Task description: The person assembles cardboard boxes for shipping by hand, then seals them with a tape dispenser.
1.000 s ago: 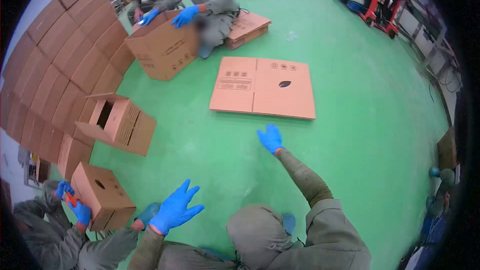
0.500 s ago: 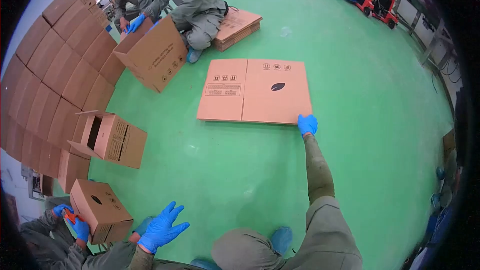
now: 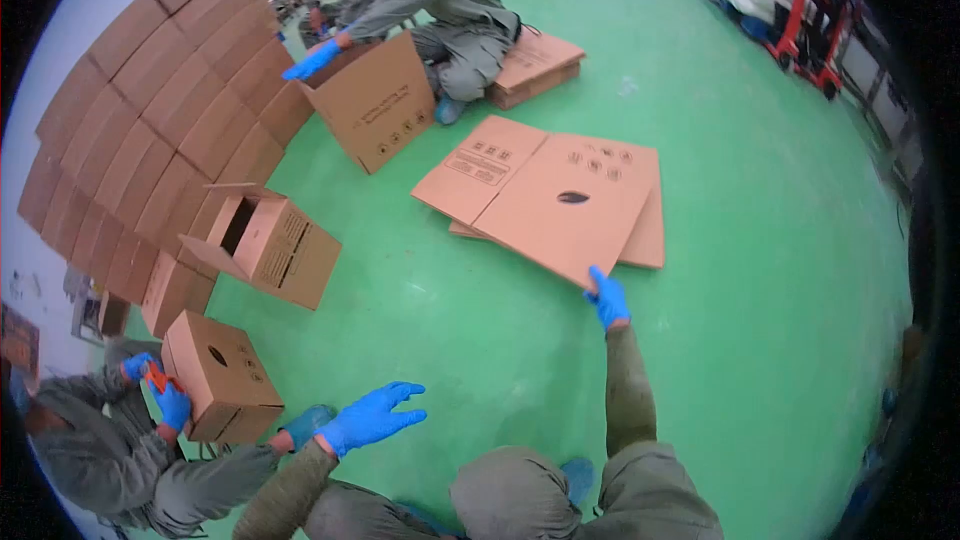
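Observation:
My right hand [image 3: 608,300], in a blue glove, grips the near right corner of a flat, folded cardboard box [image 3: 560,205] with a black leaf print. That flat box lies turned at an angle over another flat cardboard box [image 3: 648,240], whose right side and a bit of the near edge show beneath it. My left hand [image 3: 375,420], also gloved in blue, hovers over the green floor with its fingers stretched out and holds nothing. It is nearest to a co-worker's shoe cover [image 3: 308,425] at the lower left.
Stacked cartons [image 3: 150,130] form a wall at the left. An open-flapped box [image 3: 285,250] stands before it. A co-worker at lower left holds an orange tool by a closed box [image 3: 225,380]. Two people crouch behind a large open box [image 3: 375,110]. A red pallet jack [image 3: 808,30] stands far right.
The top flat box has swung askew with its held corner drawn toward me, uncovering the one below. My left hand has moved right and up. The view has shifted.

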Tool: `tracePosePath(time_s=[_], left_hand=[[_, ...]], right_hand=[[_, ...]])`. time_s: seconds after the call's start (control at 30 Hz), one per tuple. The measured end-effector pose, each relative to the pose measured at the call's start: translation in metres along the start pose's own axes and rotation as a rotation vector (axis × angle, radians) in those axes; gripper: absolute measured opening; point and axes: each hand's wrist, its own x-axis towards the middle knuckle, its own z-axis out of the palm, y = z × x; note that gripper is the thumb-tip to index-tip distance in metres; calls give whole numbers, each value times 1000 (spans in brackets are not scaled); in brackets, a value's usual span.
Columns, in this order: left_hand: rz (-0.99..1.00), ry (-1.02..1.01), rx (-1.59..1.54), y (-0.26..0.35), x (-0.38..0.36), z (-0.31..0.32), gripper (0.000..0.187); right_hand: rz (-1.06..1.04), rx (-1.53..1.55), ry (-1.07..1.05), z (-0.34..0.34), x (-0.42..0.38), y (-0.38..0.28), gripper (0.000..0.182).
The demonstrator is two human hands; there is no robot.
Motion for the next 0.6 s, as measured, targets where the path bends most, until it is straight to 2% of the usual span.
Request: tracePosePath(time_s=[0.03,0.07,0.13,0.17,0.2,0.23,0.27,0.33,0.43,0.53,0.6], left_hand=[[-41,-60,-161,-1,5,1,68],[-46,-34,-261,-13,17,2,68],[-51,3,-447,-48,51,2,68],[-113,136,-631,-56,66,5,65],[-175,271,-813,-60,82,9,63],[-238,406,-994,-63,95,12,60],[-128,457,-1005,-68,109,15,56],[97,556,-1023,-74,130,17,48],[210,702,-765,-62,123,1,42],[267,746,-410,-48,98,-31,40],[291,704,-81,4,36,-48,39]], right_hand=[[-11,-70,-135,16,-23,6,38],[-20,-261,-233,44,-68,-3,37],[-46,-137,-403,104,-158,10,38],[-10,-35,-422,129,-201,24,38],[96,-27,-446,146,-244,34,33],[204,72,-497,156,-268,75,28],[317,165,-537,165,-293,115,23],[668,234,-827,156,-333,117,20],[624,-513,-1276,137,-346,85,18],[408,-692,-1084,111,-337,51,31],[56,-638,-552,102,-321,0,28]])
